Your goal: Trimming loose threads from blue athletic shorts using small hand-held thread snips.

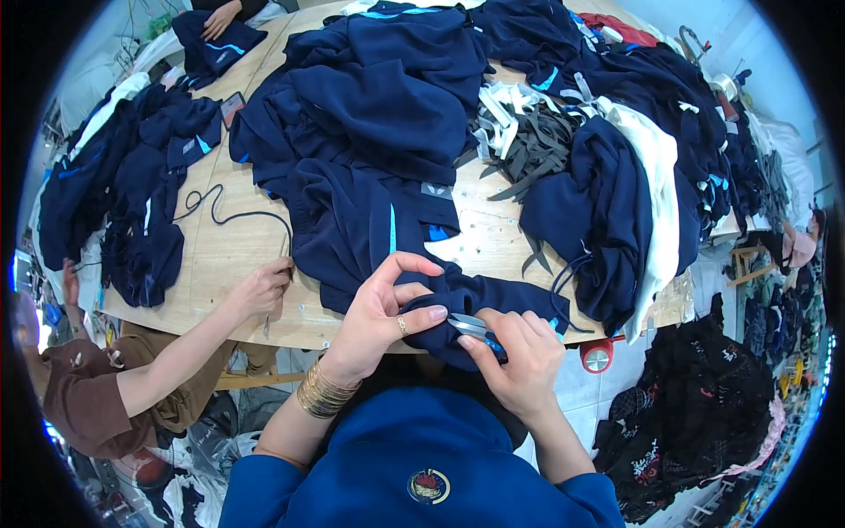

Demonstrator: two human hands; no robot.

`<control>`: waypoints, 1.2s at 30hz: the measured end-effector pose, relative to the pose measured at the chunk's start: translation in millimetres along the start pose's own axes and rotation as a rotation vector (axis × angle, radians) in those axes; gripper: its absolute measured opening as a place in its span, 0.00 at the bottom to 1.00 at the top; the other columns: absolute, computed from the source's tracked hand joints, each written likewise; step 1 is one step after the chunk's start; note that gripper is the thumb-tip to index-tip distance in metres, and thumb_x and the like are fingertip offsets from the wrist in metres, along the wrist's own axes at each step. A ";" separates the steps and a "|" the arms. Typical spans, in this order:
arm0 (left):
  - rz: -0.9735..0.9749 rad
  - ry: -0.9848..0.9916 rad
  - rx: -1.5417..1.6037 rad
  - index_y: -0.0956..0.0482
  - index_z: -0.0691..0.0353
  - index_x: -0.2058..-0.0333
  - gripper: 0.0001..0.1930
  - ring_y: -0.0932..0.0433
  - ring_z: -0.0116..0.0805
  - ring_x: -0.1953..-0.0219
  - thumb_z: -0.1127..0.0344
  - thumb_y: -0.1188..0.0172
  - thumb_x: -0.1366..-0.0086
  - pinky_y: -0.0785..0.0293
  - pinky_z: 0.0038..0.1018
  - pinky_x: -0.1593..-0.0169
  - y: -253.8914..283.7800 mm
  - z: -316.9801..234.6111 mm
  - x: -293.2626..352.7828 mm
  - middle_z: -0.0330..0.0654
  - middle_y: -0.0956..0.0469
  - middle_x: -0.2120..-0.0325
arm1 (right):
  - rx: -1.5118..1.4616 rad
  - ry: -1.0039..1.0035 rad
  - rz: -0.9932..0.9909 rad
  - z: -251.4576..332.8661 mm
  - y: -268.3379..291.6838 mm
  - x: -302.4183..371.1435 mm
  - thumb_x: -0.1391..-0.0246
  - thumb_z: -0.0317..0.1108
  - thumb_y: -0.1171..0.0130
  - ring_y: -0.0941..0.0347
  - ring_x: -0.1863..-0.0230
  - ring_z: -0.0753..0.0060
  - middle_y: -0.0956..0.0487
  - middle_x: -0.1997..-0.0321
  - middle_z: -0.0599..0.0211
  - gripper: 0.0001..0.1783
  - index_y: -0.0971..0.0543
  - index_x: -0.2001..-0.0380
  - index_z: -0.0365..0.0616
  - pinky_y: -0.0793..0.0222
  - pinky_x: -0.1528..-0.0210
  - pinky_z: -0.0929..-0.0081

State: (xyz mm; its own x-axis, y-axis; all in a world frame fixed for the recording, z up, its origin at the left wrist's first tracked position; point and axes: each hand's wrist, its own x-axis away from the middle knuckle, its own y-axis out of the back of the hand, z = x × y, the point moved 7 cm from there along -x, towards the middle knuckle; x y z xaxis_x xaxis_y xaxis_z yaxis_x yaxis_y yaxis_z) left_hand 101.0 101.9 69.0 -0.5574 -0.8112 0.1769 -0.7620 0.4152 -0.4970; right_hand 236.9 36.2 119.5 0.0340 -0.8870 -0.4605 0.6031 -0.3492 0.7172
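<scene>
We've got navy cloth [506,295] pinched in our left hand [383,308], fingers loosely curled; our right hand [521,356] grips the snips [473,327], blades angled left, just beside that thumb.

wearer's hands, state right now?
Left hand: closed on the navy garment, index finger raised.
Right hand: closed around small metal snips, blade tips at the fabric.

- Obstructed, left fingers [407,262]: navy garment heap [378,114] ahead, co-worker's hand [264,288] apart at left
- Clear, right fingers [519,327]: tabletop [493,242] ahead, beyond navy cloth [515,295]
- Obstructed, right fingers: navy bundle forward-right [607,211]
</scene>
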 end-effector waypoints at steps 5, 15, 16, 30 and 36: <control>-0.006 -0.001 -0.031 0.36 0.62 0.54 0.21 0.24 0.19 0.68 0.77 0.39 0.44 0.29 0.12 0.64 -0.1 -0.6 0.0 0.40 0.23 0.71 | 0.016 0.001 0.005 -1.0 0.2 -0.4 0.58 0.37 0.35 0.37 0.82 0.70 0.28 0.81 0.70 0.11 0.22 0.73 0.43 0.46 0.79 0.73; 0.101 -0.001 -0.318 0.34 0.63 0.52 0.18 0.28 0.14 0.71 0.73 0.41 0.41 0.35 0.10 0.66 -7.4 -5.3 -0.7 0.37 0.22 0.73 | -0.820 -0.524 0.291 -43.5 -35.6 5.3 0.52 0.35 0.36 0.45 0.78 0.87 0.38 0.81 0.80 0.12 0.25 0.70 0.38 0.48 0.75 0.86; 0.101 -0.001 -0.317 0.34 0.63 0.52 0.18 0.28 0.14 0.71 0.73 0.41 0.41 0.35 0.10 0.66 -6.5 -6.8 -1.9 0.37 0.22 0.73 | -0.819 -0.524 0.292 -43.9 -34.4 4.9 0.52 0.35 0.36 0.45 0.78 0.87 0.38 0.81 0.80 0.12 0.25 0.70 0.38 0.48 0.75 0.86; 0.010 0.000 -0.256 0.32 0.63 0.56 0.17 0.34 0.11 0.78 0.75 0.40 0.43 0.42 0.10 0.74 -7.8 -14.4 -3.6 0.32 0.26 0.80 | -0.914 -0.652 0.251 -46.3 -33.5 8.3 0.49 0.34 0.40 0.40 0.76 0.88 0.31 0.78 0.78 0.09 0.25 0.73 0.39 0.45 0.72 0.86; -0.029 -0.013 -0.259 0.32 0.64 0.55 0.17 0.31 0.12 0.76 0.74 0.40 0.43 0.40 0.10 0.72 -4.0 -16.1 -2.0 0.35 0.24 0.79 | -0.269 -0.247 -0.028 -25.9 4.7 -4.8 0.55 0.41 0.35 0.31 0.78 0.71 0.27 0.77 0.65 0.17 0.26 0.67 0.42 0.38 0.77 0.76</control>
State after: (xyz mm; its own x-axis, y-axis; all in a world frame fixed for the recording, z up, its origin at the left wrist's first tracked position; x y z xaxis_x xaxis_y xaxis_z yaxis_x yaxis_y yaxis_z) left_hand 99.8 108.5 84.4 -0.5313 -0.8286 0.1762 -0.8373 0.4820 -0.2580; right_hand 260.2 46.6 111.5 -0.1587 -0.9360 -0.3143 0.7903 -0.3112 0.5278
